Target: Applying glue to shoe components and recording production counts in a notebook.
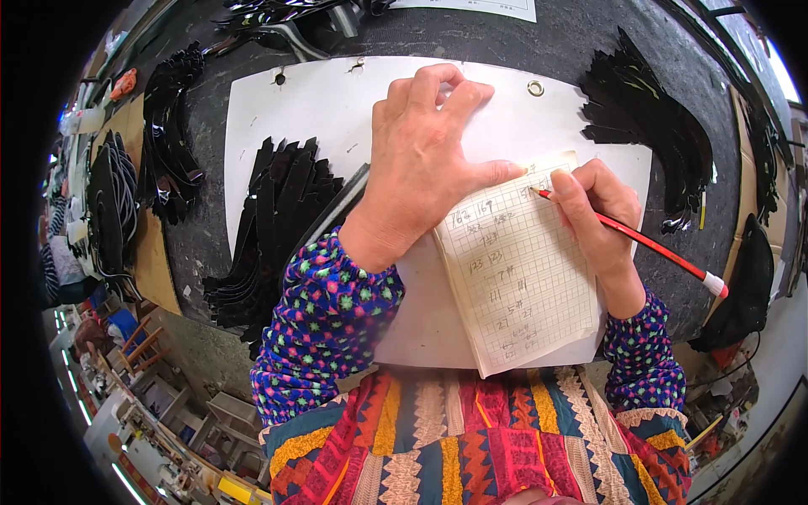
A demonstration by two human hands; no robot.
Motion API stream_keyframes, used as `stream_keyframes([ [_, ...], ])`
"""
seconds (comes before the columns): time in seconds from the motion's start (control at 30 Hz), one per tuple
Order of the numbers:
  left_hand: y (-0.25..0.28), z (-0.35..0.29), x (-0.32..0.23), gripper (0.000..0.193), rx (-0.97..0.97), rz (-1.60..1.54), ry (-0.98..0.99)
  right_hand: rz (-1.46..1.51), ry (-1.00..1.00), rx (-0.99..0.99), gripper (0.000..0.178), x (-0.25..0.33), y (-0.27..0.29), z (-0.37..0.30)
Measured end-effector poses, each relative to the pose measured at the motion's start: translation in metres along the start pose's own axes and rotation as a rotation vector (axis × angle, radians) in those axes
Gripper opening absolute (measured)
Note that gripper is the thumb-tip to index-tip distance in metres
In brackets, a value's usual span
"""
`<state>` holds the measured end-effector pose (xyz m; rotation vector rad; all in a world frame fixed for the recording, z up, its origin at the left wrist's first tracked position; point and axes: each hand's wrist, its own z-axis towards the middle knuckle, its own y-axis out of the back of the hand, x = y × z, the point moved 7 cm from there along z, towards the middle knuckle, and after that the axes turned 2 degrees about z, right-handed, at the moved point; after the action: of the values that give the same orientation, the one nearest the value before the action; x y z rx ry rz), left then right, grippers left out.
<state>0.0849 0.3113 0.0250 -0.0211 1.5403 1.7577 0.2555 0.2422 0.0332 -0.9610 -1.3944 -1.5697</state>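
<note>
A gridded paper notepad (pixel 539 278) with handwritten lines lies tilted on a large white sheet (pixel 320 101). Above its upper left edge rests my left hand (pixel 425 139). Its thumb is stretched across the top of the page, apart from the loosely bent fingers, which lie over the white sheet. My right hand (pixel 598 210) is closed around a red pencil (pixel 652 241), fingers pinching it near the sharpened end. The pencil's tip meets the page near its top right, close to my left thumb. A white and red end sticks out to the right.
Bundles of glossy black strips lie left of my left arm (pixel 269 210), at the far right (pixel 648 126) and at the far left (pixel 168 118). More strips (pixel 295 21) lie at the back near a white paper (pixel 480 7). A metal eyelet (pixel 535 87) sits in the sheet.
</note>
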Motion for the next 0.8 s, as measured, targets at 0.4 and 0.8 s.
stream_keyframes([
  [0.4, 0.0005, 0.0005, -0.0001, 0.074, -0.012, -0.005, 0.003, -0.026, 0.020, 0.005, 0.027, -0.0018, -0.0008, -0.0009],
  [0.8, 0.0017, -0.0004, 0.0000, 0.073, -0.029, -0.006, -0.004, -0.154, -0.014, -0.006, 0.030, 0.0007, -0.0030, -0.0023],
])
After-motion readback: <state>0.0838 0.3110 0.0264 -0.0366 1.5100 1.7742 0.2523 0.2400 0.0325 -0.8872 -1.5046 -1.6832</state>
